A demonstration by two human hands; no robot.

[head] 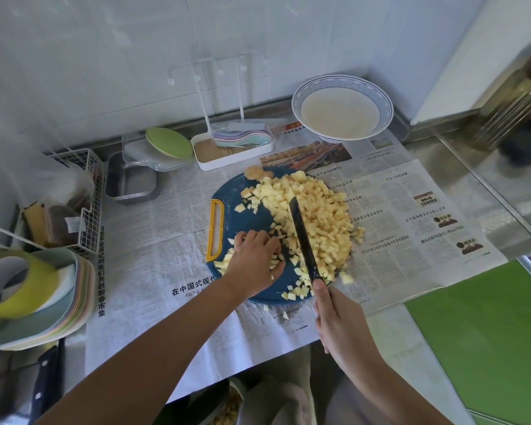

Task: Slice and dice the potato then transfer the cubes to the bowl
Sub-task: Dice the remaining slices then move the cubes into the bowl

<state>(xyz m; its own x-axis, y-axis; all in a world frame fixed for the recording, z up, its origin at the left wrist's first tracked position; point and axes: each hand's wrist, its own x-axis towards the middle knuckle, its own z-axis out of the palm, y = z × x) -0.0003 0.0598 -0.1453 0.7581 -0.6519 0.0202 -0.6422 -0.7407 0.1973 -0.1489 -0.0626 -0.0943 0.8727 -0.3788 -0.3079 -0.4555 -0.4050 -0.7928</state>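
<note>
Curling over potato cubes (316, 222), the left grip (255, 256) lies left of the knife (302, 237).

1. The left forearm (166, 348) is bare, enters from the lower left and reaches forward and to the right.
2. The left hand (255, 256) is palm down with the wrist straight. Its fingers curl downward, knuckles uppermost. Whether they grip anything cannot be determined.
3. The right forearm (377, 375) is bare, enters from the lower right and angles forward and to the left.
4. The right hand (334, 314) grips the handle of a knife (302, 237), index finger laid straight along the blade's spine.
5. The hands are near each other, not touching.
</note>
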